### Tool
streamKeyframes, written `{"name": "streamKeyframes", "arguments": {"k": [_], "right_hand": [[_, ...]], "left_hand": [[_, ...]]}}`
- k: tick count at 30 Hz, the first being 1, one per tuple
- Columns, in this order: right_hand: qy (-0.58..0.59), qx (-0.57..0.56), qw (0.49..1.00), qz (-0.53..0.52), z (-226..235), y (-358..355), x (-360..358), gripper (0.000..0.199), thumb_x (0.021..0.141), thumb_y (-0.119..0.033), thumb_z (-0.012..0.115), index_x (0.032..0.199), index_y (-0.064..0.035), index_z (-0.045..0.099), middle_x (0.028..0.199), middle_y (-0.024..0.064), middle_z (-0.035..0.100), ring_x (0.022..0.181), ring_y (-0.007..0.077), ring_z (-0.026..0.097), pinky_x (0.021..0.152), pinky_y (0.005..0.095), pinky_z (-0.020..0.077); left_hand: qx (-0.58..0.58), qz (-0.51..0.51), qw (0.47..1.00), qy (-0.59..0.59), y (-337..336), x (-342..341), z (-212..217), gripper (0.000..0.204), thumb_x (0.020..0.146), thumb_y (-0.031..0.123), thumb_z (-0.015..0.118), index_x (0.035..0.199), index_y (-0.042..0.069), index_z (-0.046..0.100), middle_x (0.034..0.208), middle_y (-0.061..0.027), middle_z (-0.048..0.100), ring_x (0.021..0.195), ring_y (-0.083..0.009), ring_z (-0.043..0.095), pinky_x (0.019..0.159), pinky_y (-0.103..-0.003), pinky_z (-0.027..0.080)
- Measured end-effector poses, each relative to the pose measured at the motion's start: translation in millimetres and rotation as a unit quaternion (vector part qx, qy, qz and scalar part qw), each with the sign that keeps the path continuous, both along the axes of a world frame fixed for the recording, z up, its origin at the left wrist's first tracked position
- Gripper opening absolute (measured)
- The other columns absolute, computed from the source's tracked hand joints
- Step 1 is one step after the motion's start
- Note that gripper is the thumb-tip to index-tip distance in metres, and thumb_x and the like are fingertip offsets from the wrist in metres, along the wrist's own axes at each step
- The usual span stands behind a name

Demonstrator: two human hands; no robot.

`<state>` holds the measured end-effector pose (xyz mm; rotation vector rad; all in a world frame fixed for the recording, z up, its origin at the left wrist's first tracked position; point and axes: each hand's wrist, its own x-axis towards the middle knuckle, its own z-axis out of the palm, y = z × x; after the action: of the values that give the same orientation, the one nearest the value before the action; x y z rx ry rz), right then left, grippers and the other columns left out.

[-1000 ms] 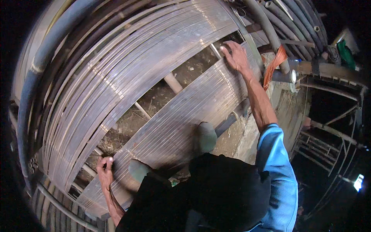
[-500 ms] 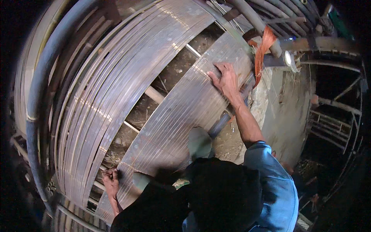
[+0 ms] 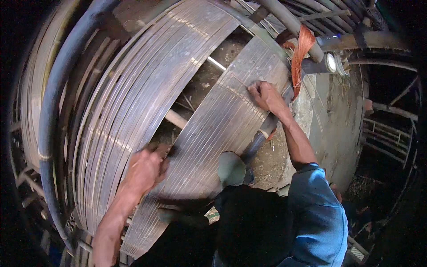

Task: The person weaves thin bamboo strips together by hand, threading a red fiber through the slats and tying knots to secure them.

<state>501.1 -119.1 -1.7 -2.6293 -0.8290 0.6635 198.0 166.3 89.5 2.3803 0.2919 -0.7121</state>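
My right hand (image 3: 265, 95) is closed, its fingertips pressed together low over a panel of thin bamboo slats (image 3: 200, 129). A thin strand (image 3: 239, 80) lies on the slats just beyond those fingers; whether they grip it I cannot tell. Blurred by motion, my left hand (image 3: 149, 167) hovers near the gap between this panel and a wider slatted panel (image 3: 147, 89) to its left. Its fingertips are smeared. Pale woven ties (image 3: 193, 61) cross the slats. My foot (image 3: 231, 168) rests on the nearer panel.
Through the gap a bamboo crosspiece (image 3: 176, 119) shows above dirt ground. A thick dark pole (image 3: 49, 120) curves along the left. Orange twine (image 3: 302, 51) hangs from a pole at the upper right, beside a concrete slab (image 3: 336, 133). Bamboo poles (image 3: 329, 18) lie beyond.
My left hand has moved up and right from the panel's near end to the gap's middle. My right hand has shifted slightly nearer, and its spread fingers have drawn together.
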Motion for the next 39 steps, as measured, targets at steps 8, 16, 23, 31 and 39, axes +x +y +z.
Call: {"name": "streamKeyframes", "arguments": {"k": [8,16,23,31,39], "right_hand": [[0.06,0.126,0.975,0.172,144.6,37.5,-2.5,0.024,0.095,-0.022,0.063,0.091,0.0016,0.067,0.075,0.0179,0.06,0.07,0.0301,0.062,0.066,0.0417,0.0472],[0.121,0.184,0.972,0.081,114.3,64.9,107.7,0.028,0.094,-0.032,0.069,0.09,-0.0054,0.074,0.081,-0.0002,0.067,0.079,0.0077,0.06,0.071,0.0276,0.0486],[0.084,0.081,0.973,0.2,-20.4,105.4,133.1,0.025,0.091,-0.025,0.066,0.105,-0.0048,0.072,0.096,0.0125,0.074,0.092,0.0228,0.068,0.084,0.036,0.052],[0.14,-0.055,0.919,0.366,-90.2,137.5,111.6,0.03,0.081,-0.013,0.057,0.106,-0.0011,0.067,0.097,0.0229,0.069,0.09,0.041,0.065,0.079,0.045,0.0519],[-0.097,0.159,0.929,0.319,-59.7,67.2,120.2,0.021,0.089,-0.019,0.061,0.092,0.0011,0.066,0.092,0.0197,0.068,0.087,0.0403,0.063,0.079,0.0456,0.0514]], "left_hand": [[-0.359,0.167,0.852,-0.342,-82.4,186.0,-20.5,0.043,0.09,0.015,0.069,0.129,0.0,0.058,0.117,-0.0158,0.067,0.106,-0.0259,0.064,0.095,-0.037,0.049],[-0.337,0.473,0.78,-0.232,-34.0,158.9,-80.3,0.012,0.087,0.01,0.074,0.095,0.003,0.077,0.08,0.0007,0.069,0.07,-0.0068,0.058,0.067,-0.022,0.046],[0.01,0.336,0.917,-0.214,-62.9,169.0,-166.3,0.014,0.075,0.014,0.072,0.082,0.002,0.076,0.077,-0.0209,0.072,0.072,-0.0334,0.072,0.071,-0.039,0.056],[-0.11,0.448,0.875,-0.147,-79.0,257.7,-200.8,0.023,0.081,0.022,0.07,0.089,0.0,0.075,0.082,-0.0245,0.071,0.079,-0.0385,0.071,0.079,-0.044,0.054],[-0.204,0.437,0.867,-0.128,-77.8,248.2,-158.8,0.023,0.089,0.015,0.059,0.096,-0.004,0.072,0.086,-0.0207,0.073,0.076,-0.029,0.071,0.071,-0.038,0.056]]}}
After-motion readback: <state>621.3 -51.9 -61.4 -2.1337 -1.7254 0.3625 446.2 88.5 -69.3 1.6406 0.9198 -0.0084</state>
